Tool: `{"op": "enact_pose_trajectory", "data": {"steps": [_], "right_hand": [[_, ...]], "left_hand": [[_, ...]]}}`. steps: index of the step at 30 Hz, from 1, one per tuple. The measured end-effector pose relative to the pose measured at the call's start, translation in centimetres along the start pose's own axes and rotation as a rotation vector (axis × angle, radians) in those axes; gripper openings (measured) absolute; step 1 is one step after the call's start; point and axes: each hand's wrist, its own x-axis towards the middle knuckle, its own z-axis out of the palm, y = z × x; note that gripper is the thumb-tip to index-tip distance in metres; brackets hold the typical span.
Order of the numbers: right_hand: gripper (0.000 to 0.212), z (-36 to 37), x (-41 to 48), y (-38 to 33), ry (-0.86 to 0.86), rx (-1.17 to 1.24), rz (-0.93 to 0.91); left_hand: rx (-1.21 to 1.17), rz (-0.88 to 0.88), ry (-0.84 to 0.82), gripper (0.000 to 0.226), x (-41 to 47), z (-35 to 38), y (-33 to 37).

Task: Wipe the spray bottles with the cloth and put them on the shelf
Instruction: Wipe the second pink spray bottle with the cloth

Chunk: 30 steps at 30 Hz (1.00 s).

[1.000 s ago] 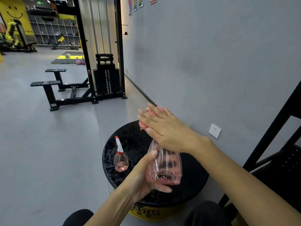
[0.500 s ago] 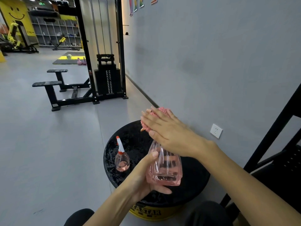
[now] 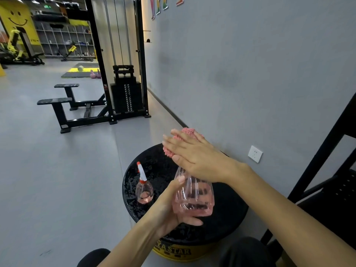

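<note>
Head view: barely changed. Large spray bottle (image 3: 193,197) is still gripped by the curled left hand (image 3: 169,207) above the surface (image 3: 227,218); pink cloth (image 3: 189,131) is pressed on its top under the flat, straight-fingered right hand (image 3: 198,157). Small spray bottle (image 3: 144,189) untouched near the left edge. Wiping judged ongoing, nothing shelved.

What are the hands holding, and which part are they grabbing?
The left hand grips the big pink spray bottle round its lower body. The right hand, fingers straight, presses the pink cloth onto the bottle's top.
</note>
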Motion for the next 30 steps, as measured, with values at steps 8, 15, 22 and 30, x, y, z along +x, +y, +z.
{"op": "enact_pose_trajectory", "data": {"steps": [8, 15, 22, 30], "right_hand": [[0.055, -0.8, 1.3, 1.9, 0.091, 0.1, 0.096], [0.053, 0.5, -0.3, -0.4, 0.091, 0.124, 0.058], [0.056, 0.7, -0.4, 1.3, 0.171, 0.211, 0.169], [0.055, 1.7, -1.3, 1.2, 0.244, 0.32, 0.116]], "left_hand": [[0.043, 0.021, -0.018, 0.07, 0.4, 0.3, 0.4], [0.022, 0.087, 0.029, 0.067, 0.4, -0.1, 0.6], [0.033, 0.058, -0.015, 0.066, 0.2, 0.3, 0.2], [0.016, 0.066, -0.008, 0.067, 0.2, 0.0, -0.1]]}}
